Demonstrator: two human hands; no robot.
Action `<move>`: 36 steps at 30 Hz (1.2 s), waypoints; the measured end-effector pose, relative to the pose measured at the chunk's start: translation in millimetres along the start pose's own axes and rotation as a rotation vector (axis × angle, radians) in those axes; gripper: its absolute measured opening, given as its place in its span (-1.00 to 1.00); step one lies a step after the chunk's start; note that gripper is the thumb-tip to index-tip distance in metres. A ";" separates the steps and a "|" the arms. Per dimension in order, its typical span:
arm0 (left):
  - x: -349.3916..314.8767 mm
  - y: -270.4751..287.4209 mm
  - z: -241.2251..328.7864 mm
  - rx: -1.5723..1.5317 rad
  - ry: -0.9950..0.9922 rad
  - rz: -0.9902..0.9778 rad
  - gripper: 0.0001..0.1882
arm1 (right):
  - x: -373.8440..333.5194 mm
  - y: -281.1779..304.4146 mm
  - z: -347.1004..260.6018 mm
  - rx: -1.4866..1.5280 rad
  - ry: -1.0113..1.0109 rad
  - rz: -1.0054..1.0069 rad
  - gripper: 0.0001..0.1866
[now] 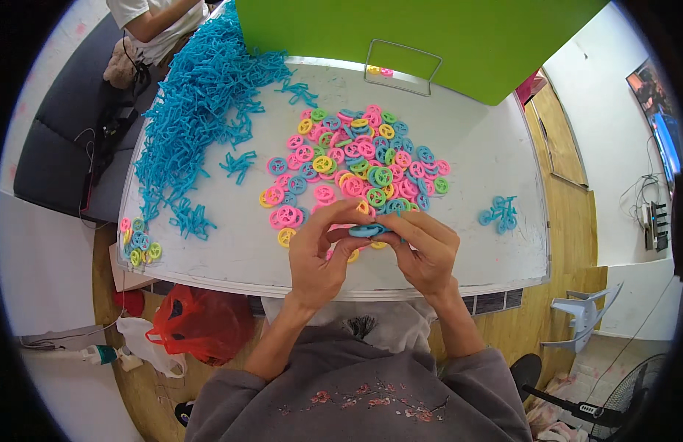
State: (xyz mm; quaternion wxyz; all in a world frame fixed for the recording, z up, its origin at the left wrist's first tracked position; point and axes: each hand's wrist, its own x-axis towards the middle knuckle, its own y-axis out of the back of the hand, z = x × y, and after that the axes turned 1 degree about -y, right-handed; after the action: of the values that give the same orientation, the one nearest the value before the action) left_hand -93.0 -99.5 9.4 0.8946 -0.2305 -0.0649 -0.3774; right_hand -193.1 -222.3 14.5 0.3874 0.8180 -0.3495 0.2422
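Pinching closed, left hand (pixel 317 252) and right hand (pixel 430 254) grip a blue piece (pixel 365 230) between them.

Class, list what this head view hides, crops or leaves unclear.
All in the head view:
- Round blue plastic piece: partly hidden by the left hand and right hand.
- Head of white-shirted co-worker: cut off by top edge.
- Buried pieces in blue plastic heap: covered by upper ones.
- Black wire-caged fan: cropped by dark rim.
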 end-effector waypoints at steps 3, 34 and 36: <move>-2.9 10.0 -9.2 0.118 -0.072 -0.034 -0.70 | 3.6 4.0 -6.4 0.018 -0.009 -0.095 -0.55; -5.7 -19.3 -31.5 -0.403 0.502 0.162 -0.62 | -9.0 33.7 7.9 0.588 -0.878 -0.058 -0.64; -3.7 -25.8 -26.8 -0.285 0.428 0.158 -0.62 | -8.9 34.7 9.0 0.596 -0.873 -0.063 -0.63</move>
State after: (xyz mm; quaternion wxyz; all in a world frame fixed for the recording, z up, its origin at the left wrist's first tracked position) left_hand -115.3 -125.2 -6.0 0.8731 -0.2735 0.1974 -0.3519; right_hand -224.0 -241.8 19.4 -0.0364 0.9275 -0.3695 -0.0440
